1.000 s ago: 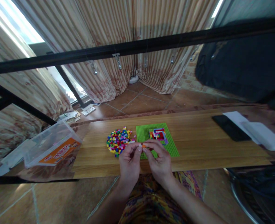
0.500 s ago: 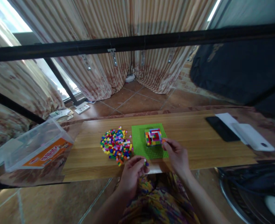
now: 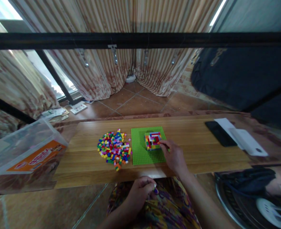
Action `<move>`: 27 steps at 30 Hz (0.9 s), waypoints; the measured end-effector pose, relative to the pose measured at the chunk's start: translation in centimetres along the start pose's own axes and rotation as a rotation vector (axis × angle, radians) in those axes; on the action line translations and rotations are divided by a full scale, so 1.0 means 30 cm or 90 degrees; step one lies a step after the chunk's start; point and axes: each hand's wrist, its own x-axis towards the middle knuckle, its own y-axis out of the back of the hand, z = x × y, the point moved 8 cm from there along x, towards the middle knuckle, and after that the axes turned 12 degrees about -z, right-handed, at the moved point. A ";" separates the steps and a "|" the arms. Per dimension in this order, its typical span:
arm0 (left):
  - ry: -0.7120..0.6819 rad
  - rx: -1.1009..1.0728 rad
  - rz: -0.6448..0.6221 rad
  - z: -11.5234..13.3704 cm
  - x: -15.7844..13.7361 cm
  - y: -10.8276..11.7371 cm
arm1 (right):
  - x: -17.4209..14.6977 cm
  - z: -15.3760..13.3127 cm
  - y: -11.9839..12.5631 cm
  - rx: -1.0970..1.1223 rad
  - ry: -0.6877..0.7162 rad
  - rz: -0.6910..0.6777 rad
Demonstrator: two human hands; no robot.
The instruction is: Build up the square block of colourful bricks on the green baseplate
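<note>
Right hand (image 3: 175,156) rests on the near right part of the green baseplate (image 3: 140,149), its grip pinched together on a small orange brick (image 3: 161,143) at the right edge of the multicoloured brick build (image 3: 152,140). The brick touches that build; whether it is seated cannot be told. The build stands on the far right part of the baseplate, laid in nested coloured bands. Left hand (image 3: 140,190) is held below the near edge of the worktop (image 3: 197,152), above the lap, fingers curled together on small pieces, of which a dark blue one (image 3: 156,191) shows at the fingertips. Just left of the baseplate lies a loose pile of mixed-colour bricks (image 3: 113,149), touching or nearly touching its left edge. At the left end of the worktop sits a clear plastic box with an orange label (image 3: 23,152). Towards the right end lie a black phone (image 3: 220,137) and, just beside it, a white flat object (image 3: 244,140). A black metal frame bar (image 3: 140,39) crosses the upper view.
</note>
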 end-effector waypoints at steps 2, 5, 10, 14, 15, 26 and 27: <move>-0.004 0.007 -0.005 0.002 0.001 -0.001 | 0.026 -0.028 -0.019 -0.054 0.051 -0.019; -0.017 0.015 0.000 0.009 -0.004 0.000 | 0.058 -0.046 -0.041 -0.113 0.101 -0.028; -0.023 0.035 0.018 -0.005 0.000 0.010 | 0.084 -0.032 -0.052 -0.093 0.111 -0.021; -0.022 0.040 0.023 -0.016 0.010 0.011 | 0.096 -0.019 -0.057 -0.043 0.100 -0.029; -0.021 0.039 0.023 -0.015 0.011 0.009 | 0.098 -0.014 -0.057 -0.029 0.094 -0.029; -0.018 0.032 0.001 -0.002 0.011 -0.001 | 0.104 0.008 -0.053 -0.019 0.070 -0.008; -0.022 0.035 0.000 0.004 0.009 -0.004 | 0.103 0.007 -0.054 -0.025 0.073 -0.012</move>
